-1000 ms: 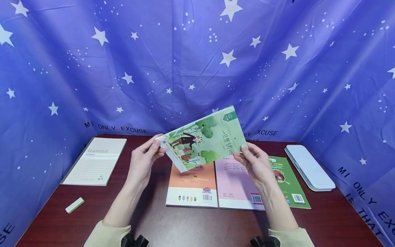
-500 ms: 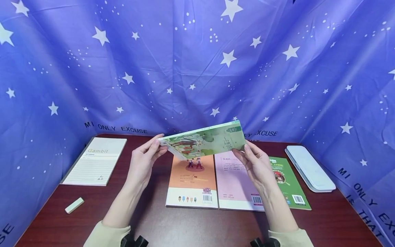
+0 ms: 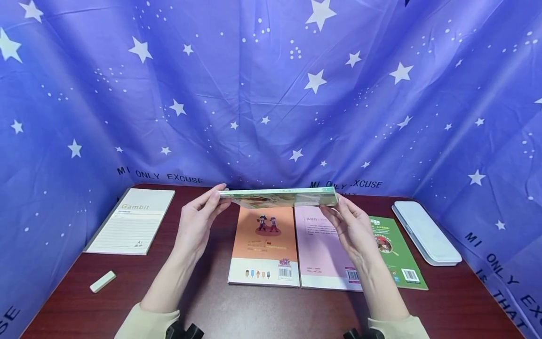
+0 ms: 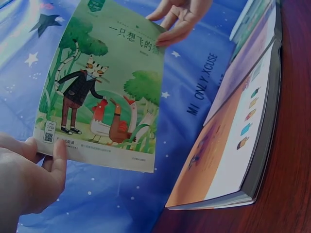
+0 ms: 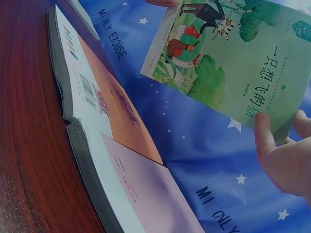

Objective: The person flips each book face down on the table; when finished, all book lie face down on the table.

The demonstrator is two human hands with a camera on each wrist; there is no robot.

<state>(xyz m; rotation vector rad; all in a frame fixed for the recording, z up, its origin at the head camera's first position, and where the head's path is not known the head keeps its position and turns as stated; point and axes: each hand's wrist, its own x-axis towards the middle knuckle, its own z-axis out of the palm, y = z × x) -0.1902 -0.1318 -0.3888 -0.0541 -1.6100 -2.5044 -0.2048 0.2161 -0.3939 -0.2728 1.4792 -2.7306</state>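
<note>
A green picture book (image 3: pixel 279 197) is held level above the bench (image 3: pixel 211 306), over the far ends of the orange book (image 3: pixel 264 247) and the pink book (image 3: pixel 322 249). The left hand (image 3: pixel 199 226) is clamped on its left edge, fingers and thumb pinching the corner; the right hand (image 3: pixel 351 226) is clamped on its right edge the same way.

Risk, as judged: only the margins are pinched, so the thin book could sag or slip from 1 hand and drop onto the 2 books beneath.

In the head view only the edge of the book is seen. The cover underneath, with a cat in a suit and hens, is shown solely in the left wrist (image 4: pixel 104 82) and right wrist (image 5: pixel 233 63) views.
</note>
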